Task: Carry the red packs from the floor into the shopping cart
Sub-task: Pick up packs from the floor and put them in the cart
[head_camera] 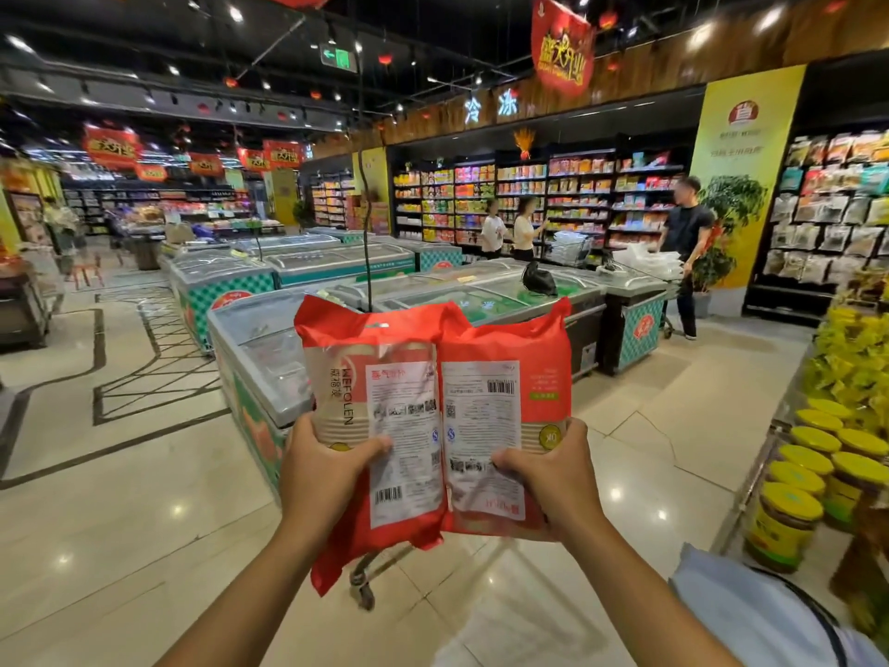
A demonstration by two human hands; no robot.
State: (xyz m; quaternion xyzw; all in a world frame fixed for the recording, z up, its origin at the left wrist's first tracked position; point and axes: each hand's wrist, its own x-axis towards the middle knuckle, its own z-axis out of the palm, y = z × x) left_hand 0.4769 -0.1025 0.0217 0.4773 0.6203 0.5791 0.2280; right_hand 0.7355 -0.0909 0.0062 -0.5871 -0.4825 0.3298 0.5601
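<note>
Left hand (327,469): thumb and fingers clamp the lower edge of a red-and-white printed plastic pack (380,416), upright at centre.
Right hand (553,474): grips a second matching pack (500,426) that touches the first.
Metal shopping cart (368,596): near, below the packs (basket hidden).
Advice: keep both packs level and lower them together over the basket.

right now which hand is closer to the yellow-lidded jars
Right. The right hand, gripping the right red pack, sits nearer the yellow-lidded jars on its right; the left hand, gripping the left red pack, is farther left.
</note>
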